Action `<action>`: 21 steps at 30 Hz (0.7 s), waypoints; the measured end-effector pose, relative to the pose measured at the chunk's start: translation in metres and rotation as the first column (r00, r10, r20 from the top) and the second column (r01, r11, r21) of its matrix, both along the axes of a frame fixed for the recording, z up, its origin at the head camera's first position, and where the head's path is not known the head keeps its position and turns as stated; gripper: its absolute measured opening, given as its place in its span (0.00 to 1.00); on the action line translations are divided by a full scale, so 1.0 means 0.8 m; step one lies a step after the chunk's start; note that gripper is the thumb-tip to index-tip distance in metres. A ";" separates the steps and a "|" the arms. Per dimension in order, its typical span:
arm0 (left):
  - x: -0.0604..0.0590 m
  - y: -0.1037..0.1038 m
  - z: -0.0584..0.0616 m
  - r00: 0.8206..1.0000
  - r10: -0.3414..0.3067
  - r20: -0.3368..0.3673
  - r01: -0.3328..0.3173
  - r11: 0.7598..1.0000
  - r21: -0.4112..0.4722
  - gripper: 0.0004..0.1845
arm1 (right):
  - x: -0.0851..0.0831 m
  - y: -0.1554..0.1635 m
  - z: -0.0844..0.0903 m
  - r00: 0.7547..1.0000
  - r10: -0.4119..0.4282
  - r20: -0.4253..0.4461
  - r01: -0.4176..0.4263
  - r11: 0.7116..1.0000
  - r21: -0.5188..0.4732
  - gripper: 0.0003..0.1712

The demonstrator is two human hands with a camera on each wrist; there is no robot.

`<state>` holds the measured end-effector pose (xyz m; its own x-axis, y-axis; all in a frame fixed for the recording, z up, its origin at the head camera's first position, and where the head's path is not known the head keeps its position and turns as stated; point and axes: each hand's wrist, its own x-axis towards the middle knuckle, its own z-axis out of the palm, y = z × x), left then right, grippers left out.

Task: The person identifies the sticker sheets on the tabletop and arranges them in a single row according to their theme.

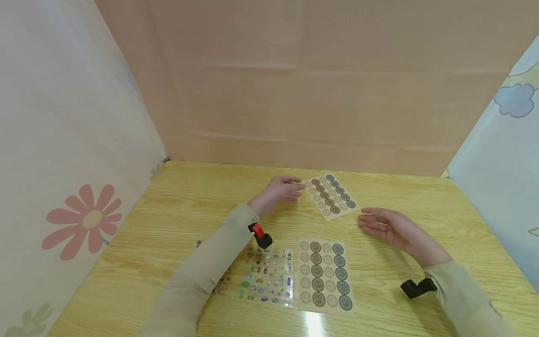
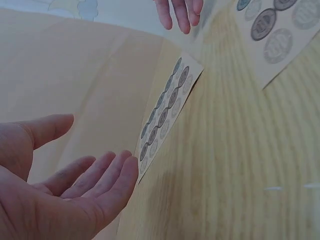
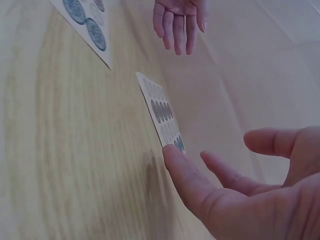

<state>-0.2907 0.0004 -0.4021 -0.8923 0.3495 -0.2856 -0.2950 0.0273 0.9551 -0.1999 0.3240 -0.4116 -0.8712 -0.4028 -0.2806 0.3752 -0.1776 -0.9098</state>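
Observation:
A small sheet of round stickers lies tilted on the far middle of the wooden table. My left hand hovers just left of it, fingers relaxed, tips at the sheet's near-left corner and holding nothing. My right hand floats to the sheet's right, palm turned inward, fingers straight, empty. The same sheet shows in the left wrist view beyond my left hand, and the sheet appears in the right wrist view ahead of my right hand.
Closer to me lie a second sheet of round stickers and a clear sheet of small colourful stickers, partly under my left sleeve. Cardboard walls close the back; a flowered cloth hangs left, and patterned cloth right.

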 end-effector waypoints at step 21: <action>-0.041 0.004 0.006 0.994 -0.011 0.104 0.006 0.999 0.048 0.29 | -0.018 0.005 0.000 0.968 -0.112 0.224 0.147 0.978 -0.145 0.24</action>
<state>-0.3235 0.0038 -0.3976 -0.8554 0.3726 -0.3598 -0.3931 -0.0146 0.9194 -0.2140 0.3284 -0.4113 -0.8454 -0.3456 -0.4074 0.5222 -0.3737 -0.7666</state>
